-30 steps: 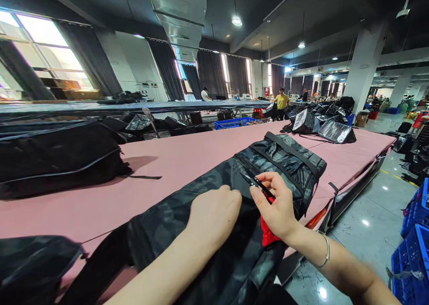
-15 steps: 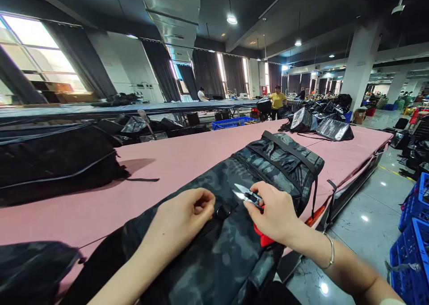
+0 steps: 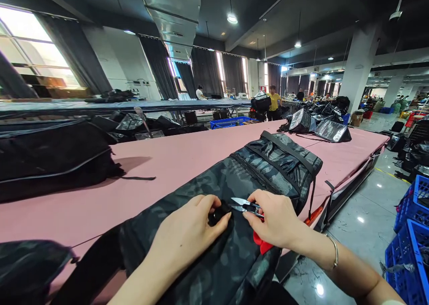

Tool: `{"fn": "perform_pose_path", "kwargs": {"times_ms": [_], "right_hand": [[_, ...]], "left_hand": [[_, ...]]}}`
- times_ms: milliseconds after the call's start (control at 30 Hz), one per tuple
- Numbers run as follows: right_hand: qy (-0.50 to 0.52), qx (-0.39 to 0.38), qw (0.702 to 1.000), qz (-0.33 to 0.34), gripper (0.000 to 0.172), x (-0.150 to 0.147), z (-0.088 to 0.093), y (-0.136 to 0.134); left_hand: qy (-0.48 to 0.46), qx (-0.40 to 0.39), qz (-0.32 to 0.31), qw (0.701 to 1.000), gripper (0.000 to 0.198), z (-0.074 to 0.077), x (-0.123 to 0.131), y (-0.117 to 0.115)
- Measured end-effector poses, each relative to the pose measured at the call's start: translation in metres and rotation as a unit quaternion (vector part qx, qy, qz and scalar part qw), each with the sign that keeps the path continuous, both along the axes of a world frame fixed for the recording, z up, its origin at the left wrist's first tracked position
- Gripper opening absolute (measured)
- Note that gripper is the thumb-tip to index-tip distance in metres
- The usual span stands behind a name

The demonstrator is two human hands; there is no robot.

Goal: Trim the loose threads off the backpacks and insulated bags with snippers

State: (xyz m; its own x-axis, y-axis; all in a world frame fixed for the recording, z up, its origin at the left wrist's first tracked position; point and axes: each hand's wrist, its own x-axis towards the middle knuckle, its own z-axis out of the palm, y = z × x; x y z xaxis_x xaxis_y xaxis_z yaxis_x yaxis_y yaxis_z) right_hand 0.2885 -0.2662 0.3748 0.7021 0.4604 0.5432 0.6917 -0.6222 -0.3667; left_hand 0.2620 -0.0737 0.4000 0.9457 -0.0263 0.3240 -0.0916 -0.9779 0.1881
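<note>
A dark camouflage bag [image 3: 254,171] lies along the pink table [image 3: 174,157] in front of me. My left hand [image 3: 187,231] rests on the bag, fingers pinched on a small black buckle [image 3: 218,213]. My right hand [image 3: 275,222] holds small thread snips [image 3: 244,205], blades apart and pointing left at the buckle. A red piece of cloth [image 3: 259,244] shows under my right palm. A thin bracelet [image 3: 333,251] sits on my right wrist.
A large black bag [image 3: 53,159] lies at the left of the table, and shiny black bags [image 3: 321,128] at its far end. Blue crates [image 3: 410,224] stand on the floor at right. A person in a yellow shirt [image 3: 274,103] stands far back.
My left hand has slid right and closed on the black buckle. My right hand turned the snips to point left and brought the blades up to the buckle.
</note>
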Motion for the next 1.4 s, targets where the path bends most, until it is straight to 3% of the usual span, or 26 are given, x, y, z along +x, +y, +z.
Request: {"fn": "perform_pose_path", "kwargs": {"times_ms": [333,433,500,600,733,800,833,967,1167,1400], "right_hand": [[-0.021,-0.018,0.999,-0.031,0.016,-0.007,-0.004,0.006],[0.006,0.028,0.999,-0.018,0.015,-0.012,-0.006,0.006],[0.055,0.095,0.994,0.027,0.014,-0.014,-0.007,0.005],[0.172,0.226,0.953,0.102,0.012,-0.014,-0.007,0.003],[0.308,0.373,0.862,0.152,0.022,-0.011,-0.007,0.004],[0.345,0.43,0.817,0.171,0.028,-0.01,-0.006,0.007],[0.337,0.449,0.809,0.173,0.029,-0.01,-0.005,0.009],[0.2,0.437,0.864,0.152,0.024,-0.012,-0.001,0.015],[0.134,0.325,0.93,0.105,0.019,-0.015,-0.003,0.003],[0.079,0.307,0.946,0.063,0.016,-0.017,-0.01,0.002]], "left_hand": [[-0.041,-0.044,-0.003,0.998,0.042,-0.003,-0.01,0.001],[-0.057,-0.062,-0.013,0.996,0.043,-0.006,-0.013,0.002],[-0.066,-0.076,-0.021,0.995,0.044,-0.007,-0.015,0.002],[-0.088,-0.099,-0.033,0.991,0.045,-0.006,-0.02,0.001],[-0.114,-0.114,-0.04,0.986,0.043,-0.007,-0.023,-0.004],[-0.101,-0.108,-0.049,0.988,0.04,-0.008,-0.023,-0.008],[-0.093,-0.105,-0.054,0.989,0.039,-0.009,-0.023,-0.009],[-0.073,-0.114,-0.047,0.99,0.039,-0.012,-0.024,-0.008],[-0.077,-0.135,-0.036,0.987,0.042,-0.017,-0.023,0.004],[-0.116,-0.134,-0.057,0.983,0.042,-0.009,-0.014,-0.005]]}}
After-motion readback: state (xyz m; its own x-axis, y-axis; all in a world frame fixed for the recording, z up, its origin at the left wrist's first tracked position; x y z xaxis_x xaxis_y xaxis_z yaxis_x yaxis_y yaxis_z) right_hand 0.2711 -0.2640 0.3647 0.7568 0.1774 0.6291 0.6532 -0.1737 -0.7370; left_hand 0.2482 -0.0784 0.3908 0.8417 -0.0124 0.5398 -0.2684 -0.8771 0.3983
